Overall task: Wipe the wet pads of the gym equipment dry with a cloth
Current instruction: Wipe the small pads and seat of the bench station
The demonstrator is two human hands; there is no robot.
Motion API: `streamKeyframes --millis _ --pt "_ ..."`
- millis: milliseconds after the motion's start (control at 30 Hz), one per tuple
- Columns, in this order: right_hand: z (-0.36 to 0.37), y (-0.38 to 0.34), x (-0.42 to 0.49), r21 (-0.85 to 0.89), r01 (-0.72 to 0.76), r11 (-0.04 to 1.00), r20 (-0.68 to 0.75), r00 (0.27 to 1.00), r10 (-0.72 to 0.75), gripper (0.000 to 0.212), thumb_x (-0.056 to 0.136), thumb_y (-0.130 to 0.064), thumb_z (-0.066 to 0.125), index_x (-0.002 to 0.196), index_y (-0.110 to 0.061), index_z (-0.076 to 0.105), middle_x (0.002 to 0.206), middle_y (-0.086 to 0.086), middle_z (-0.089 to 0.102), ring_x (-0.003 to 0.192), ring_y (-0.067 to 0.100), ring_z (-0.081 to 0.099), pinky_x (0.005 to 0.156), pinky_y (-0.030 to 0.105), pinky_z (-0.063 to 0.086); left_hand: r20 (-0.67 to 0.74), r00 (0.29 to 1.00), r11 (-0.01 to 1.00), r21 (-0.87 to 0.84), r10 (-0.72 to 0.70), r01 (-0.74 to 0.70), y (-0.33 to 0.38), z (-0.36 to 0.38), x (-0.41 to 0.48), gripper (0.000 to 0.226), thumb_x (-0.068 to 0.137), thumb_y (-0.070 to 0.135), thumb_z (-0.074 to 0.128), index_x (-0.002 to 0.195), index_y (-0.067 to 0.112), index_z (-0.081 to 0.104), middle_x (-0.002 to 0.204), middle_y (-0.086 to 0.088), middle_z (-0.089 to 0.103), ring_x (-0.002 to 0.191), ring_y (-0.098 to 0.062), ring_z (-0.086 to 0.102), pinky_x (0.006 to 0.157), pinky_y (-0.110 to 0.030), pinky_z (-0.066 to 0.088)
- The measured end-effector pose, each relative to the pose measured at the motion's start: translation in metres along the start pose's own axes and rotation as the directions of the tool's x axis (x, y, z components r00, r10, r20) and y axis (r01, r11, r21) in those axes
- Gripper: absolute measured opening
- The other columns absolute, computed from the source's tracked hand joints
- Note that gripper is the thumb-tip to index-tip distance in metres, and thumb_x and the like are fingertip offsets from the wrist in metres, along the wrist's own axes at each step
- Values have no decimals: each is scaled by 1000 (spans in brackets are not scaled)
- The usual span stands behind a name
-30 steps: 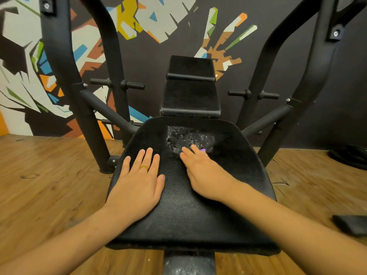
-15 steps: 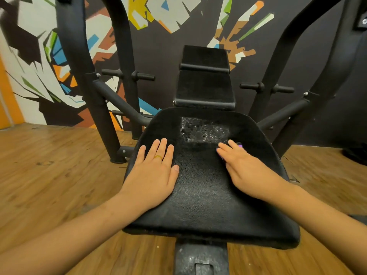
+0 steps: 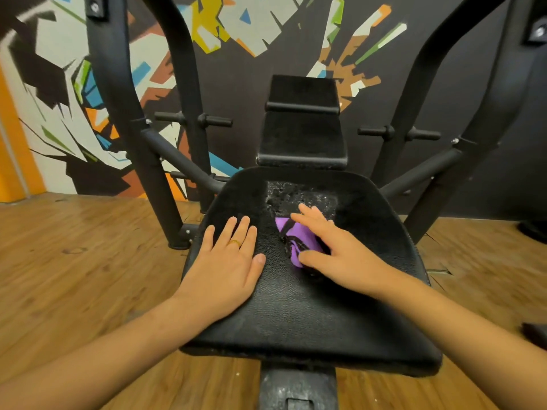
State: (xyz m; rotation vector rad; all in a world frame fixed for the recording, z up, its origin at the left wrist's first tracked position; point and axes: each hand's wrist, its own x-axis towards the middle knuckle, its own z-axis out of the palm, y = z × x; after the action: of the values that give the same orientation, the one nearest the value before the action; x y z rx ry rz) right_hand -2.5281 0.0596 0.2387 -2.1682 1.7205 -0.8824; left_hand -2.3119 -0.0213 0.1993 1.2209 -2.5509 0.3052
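Observation:
A black seat pad (image 3: 296,315) fills the middle of the view, with a glistening wet patch (image 3: 299,195) near its far edge. Behind it rises the black back pad (image 3: 302,137). A bunched purple cloth (image 3: 291,236) lies on the seat just below the wet patch. My right hand (image 3: 334,250) presses on the cloth with fingers spread and fairly straight, thumb at the cloth's near edge, fingertips reaching the wet patch. My left hand (image 3: 228,264), wearing a ring, rests flat on the left side of the seat.
Thick black frame posts stand on the left (image 3: 118,113) and right (image 3: 473,113) of the seat, with short pegs (image 3: 213,121) sticking out. Wooden floor (image 3: 74,261) surrounds the machine. A dark object (image 3: 535,335) lies at the right edge, against a painted wall behind.
My right hand has slid left across the seat to below the wet patch, and much more of the purple cloth now shows under it. My left hand stays flat on the seat.

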Motion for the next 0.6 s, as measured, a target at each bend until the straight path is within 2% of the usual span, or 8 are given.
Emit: streamKeyframes --millis 67,134,167,200,267,367,467,601 --pt "-14 12 -13 -53 -8 999 -30 1000 6 65 98 -18 59 157 -27 31 162 -17 15 151 -3 0 121 20 -6 0 999 999 -7 40 -40 3 -5 -3 91 86 57 -14 162 17 15 170 -2 7 157 -19 0 125 -45 1" --pt "-28 32 -19 -277 -78 958 -129 991 43 58 98 -30 44 155 -17 37 162 -8 28 154 11 12 123 25 2 -5 997 996 -61 72 -72 9 -10 -5 91 85 59 -13 162 17 14 170 0 7 156 -14 0 124 -41 0" --pt "-32 41 -21 -400 -124 908 -184 981 52 58 95 -33 36 149 -11 44 157 -1 38 151 23 23 122 32 13 -17 996 990 -110 84 -85 14 -12 -5 90 86 59 -10 162 17 14 170 1 7 156 -13 1 124 -39 0" --pt "-34 48 -22 -496 -179 850 -230 971 70 55 94 -34 31 138 -8 50 146 4 46 140 30 36 115 38 26 -37 994 982 -157 102 -107 20 -15 -4 88 87 60 -7 162 17 14 170 0 7 156 -12 1 124 -37 0" --pt "-30 56 -22 -604 -273 749 -296 949 108 49 94 -35 22 120 -7 53 126 7 50 119 31 46 101 41 37 -67 987 970 -187 148 -158 39 -18 2 84 91 59 -1 162 15 11 170 -1 5 156 -13 -1 123 -36 -1" --pt "-17 60 -22 -656 -337 675 -348 929 127 63 95 -36 14 133 -2 51 142 15 50 134 32 43 112 44 34 -74 982 974 -133 173 -182 69 -13 21 81 96 56 4 162 10 9 170 -8 2 156 -21 -2 125 -45 1" --pt "-16 59 -23 -665 -353 658 -357 924 135 70 94 -37 9 140 -2 48 148 16 47 141 32 38 117 44 29 -48 989 989 -42 138 -140 90 -5 41 86 92 57 3 159 4 18 168 -19 9 155 -34 4 124 -54 7" --pt "-18 62 -23 -665 -340 665 -343 930 133 71 93 -39 7 140 -3 48 148 14 47 140 31 38 117 44 30 -44 991 992 -3 123 -123 91 0 44 87 88 46 1 156 -4 23 163 -28 18 153 -39 16 124 -49 17"
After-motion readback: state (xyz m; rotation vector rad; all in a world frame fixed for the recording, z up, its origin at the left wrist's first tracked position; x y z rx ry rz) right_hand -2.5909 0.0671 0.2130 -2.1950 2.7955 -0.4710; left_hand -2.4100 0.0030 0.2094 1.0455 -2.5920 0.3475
